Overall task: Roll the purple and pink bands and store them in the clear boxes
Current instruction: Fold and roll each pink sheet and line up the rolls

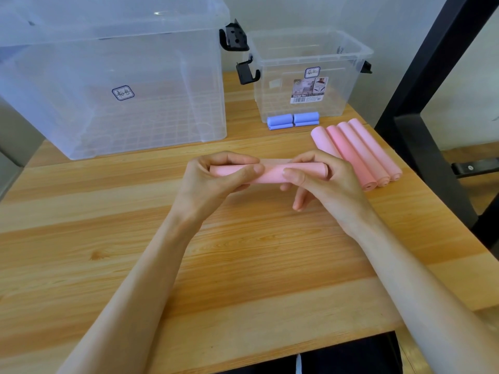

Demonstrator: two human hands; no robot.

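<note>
Wooden desk (pixel 243 265): left hand (pixel 213 179), right hand (pixel 321 179) grip soft pink band roll (pixel 272 172); keep roll tight, edges level; finished pink rolls (pixel 359 152) at two o'clock.

Table (pixel 243 265): light wood, planks of pale and honey-toned grain running side to side, its near edge cut off by the lower border of the view. Wall (pixel 297 12): plain, off-white, matte, standing directly behind the table's far edge. Frame (pixel 432 76): black, made of thick square-section beams, one slanting up to the top right corner, another dropping beside the table's right edge. Floor (pixel 475 157): brownish wood tone, glimpsed at far right beyond the frame. Light: soft, even, daylight-like, with faint shadows.
</note>
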